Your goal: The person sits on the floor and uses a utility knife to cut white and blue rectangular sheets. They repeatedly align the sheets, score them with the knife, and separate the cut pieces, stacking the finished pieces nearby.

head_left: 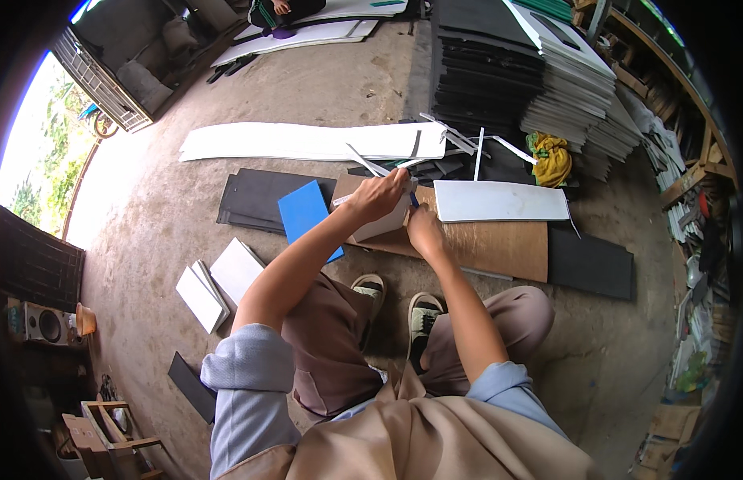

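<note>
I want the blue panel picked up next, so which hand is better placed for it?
Probably the left hand: the blue panel lies on its side, just beside the left forearm. The right hand is farther off and holds a small blue tool against the white piece.

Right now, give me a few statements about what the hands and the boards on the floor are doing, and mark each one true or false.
1. The left hand presses on a white piece. True.
2. The right hand holds a blue tool. True.
3. The blue sheet lies right of the right hand. False: it lies left of both hands.
4. The work rests on a brown board. True.
5. The yellow cloth covers the shoes. False: it lies by the stacks, far from them.
</note>
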Action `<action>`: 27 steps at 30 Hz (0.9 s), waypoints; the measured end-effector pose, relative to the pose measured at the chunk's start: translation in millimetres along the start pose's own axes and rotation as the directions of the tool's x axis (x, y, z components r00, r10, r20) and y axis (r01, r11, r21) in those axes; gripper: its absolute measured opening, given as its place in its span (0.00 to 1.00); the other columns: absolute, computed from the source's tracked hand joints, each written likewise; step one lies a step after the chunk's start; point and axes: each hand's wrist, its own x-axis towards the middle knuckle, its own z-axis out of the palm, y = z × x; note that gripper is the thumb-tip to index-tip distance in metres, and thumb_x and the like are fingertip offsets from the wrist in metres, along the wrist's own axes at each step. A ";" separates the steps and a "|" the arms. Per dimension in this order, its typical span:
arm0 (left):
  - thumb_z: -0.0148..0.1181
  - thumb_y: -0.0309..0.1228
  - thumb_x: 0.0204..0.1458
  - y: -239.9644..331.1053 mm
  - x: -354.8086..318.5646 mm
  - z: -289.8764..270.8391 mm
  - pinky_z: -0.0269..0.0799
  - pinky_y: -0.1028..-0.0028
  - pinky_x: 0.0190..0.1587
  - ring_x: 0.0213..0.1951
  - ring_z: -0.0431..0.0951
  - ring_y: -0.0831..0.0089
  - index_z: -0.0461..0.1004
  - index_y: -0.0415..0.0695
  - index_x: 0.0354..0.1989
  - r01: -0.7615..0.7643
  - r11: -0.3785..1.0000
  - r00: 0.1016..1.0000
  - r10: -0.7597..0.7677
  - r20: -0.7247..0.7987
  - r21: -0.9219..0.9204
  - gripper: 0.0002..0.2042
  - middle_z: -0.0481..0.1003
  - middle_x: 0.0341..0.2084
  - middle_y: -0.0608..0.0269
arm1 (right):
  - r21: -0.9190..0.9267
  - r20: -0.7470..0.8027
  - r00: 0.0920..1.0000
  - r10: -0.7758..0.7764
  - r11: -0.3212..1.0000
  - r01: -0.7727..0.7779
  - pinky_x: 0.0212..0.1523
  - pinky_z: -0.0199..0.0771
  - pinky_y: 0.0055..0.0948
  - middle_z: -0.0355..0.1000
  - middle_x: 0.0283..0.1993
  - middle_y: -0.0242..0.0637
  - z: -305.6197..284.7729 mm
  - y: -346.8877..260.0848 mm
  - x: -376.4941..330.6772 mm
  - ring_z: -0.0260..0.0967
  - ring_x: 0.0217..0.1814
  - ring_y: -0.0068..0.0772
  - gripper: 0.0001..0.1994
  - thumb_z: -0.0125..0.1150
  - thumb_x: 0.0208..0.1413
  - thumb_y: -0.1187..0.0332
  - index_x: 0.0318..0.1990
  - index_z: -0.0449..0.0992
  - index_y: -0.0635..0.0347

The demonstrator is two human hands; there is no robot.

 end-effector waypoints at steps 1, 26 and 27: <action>0.46 0.31 0.50 3.7 2.1 -0.8 0.69 0.60 0.22 0.24 0.74 0.52 0.55 0.32 0.47 0.061 0.998 0.998 -0.061 -0.004 -0.013 0.19 0.69 0.33 0.47 | 0.024 -0.029 1.000 0.000 1.000 0.001 0.37 0.67 0.50 0.67 0.31 0.66 1.7 0.1 2.6 0.66 0.36 0.64 0.16 0.37 0.56 0.64 0.37 0.63 0.74; 0.57 0.38 0.43 -4.0 18.9 1.4 0.70 0.65 0.24 0.25 0.75 0.61 0.65 0.45 0.40 0.227 0.971 0.969 -0.232 0.080 0.075 0.17 0.73 0.22 0.58 | -0.111 0.149 0.962 0.230 0.970 -0.215 0.36 0.68 0.49 0.69 0.33 0.57 127.9 98.6 -28.8 0.68 0.37 0.58 0.19 0.36 0.58 0.57 0.37 0.64 0.68; 0.58 0.39 0.42 -5.8 20.3 6.7 0.69 0.65 0.24 0.24 0.75 0.61 0.64 0.45 0.40 0.216 0.973 0.976 -0.218 0.011 0.075 0.18 0.73 0.19 0.59 | -0.118 0.073 0.982 0.175 0.979 -0.166 0.31 0.69 0.48 0.69 0.28 0.57 126.6 99.6 -31.3 0.68 0.32 0.58 0.19 0.35 0.58 0.57 0.36 0.63 0.68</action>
